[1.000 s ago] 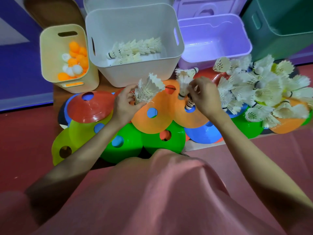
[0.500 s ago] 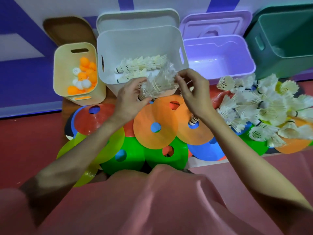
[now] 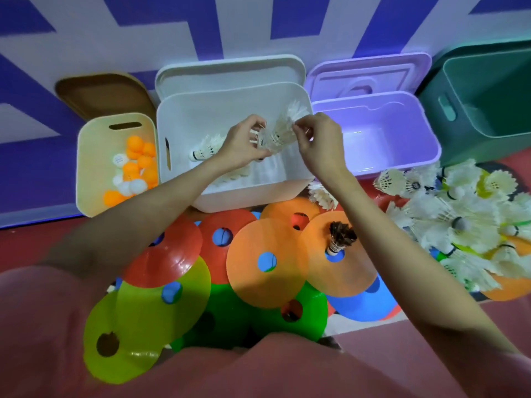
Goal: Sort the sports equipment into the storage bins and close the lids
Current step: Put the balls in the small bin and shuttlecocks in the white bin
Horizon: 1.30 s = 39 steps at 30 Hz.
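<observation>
both hands, left hand (image 3: pixel 242 142) and right hand (image 3: pixel 317 145), pinch a shuttlecock stack (image 3: pixel 277 130) over the white bin (image 3: pixel 184 110); uneven release could scatter it outside.

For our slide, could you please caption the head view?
Both hands hold stacked shuttlecocks over the white bin.

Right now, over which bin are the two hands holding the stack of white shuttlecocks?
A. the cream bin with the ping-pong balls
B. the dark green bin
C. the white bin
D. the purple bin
C: the left hand and right hand grip the stack of white shuttlecocks above the open white bin, where another shuttlecock already lies.
</observation>
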Each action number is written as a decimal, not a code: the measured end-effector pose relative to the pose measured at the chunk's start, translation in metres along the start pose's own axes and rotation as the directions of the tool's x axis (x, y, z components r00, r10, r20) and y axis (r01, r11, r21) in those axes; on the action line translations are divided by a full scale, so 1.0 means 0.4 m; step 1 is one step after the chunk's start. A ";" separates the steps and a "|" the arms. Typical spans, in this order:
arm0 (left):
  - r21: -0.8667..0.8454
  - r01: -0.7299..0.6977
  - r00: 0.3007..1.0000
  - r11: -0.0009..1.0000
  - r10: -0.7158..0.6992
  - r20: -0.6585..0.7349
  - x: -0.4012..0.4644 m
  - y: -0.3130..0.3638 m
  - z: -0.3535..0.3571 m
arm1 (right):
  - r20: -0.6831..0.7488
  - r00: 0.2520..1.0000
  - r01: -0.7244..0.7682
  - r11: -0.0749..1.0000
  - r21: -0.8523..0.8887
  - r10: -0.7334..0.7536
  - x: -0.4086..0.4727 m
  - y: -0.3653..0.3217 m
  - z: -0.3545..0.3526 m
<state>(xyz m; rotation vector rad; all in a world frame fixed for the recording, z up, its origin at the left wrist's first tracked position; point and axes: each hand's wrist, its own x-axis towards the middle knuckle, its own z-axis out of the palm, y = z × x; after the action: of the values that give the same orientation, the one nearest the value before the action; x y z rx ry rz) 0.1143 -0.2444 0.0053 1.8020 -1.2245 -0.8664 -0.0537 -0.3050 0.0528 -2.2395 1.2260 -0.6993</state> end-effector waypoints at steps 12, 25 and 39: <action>0.397 -0.072 0.982 0.915 -0.005 0.191 0.114 -0.161 0.041 | 0.320 0.933 -0.030 0.920 -0.390 0.166 0.064 0.062 0.143; 0.755 -0.305 0.936 0.580 0.038 0.349 0.133 -0.215 0.029 | 0.566 0.672 -0.013 0.772 -0.635 0.477 0.119 0.056 0.223; 0.690 -0.165 0.979 0.705 0.032 0.202 0.037 -0.112 -0.010 | 0.472 0.854 0.034 0.883 -0.469 0.218 0.050 0.039 0.098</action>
<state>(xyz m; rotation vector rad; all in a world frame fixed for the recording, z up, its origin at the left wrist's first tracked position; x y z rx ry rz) 0.1412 -0.2469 -0.0338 2.2444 -1.9454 -0.5169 -0.0287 -0.3230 0.0178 -2.4764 1.2966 0.2773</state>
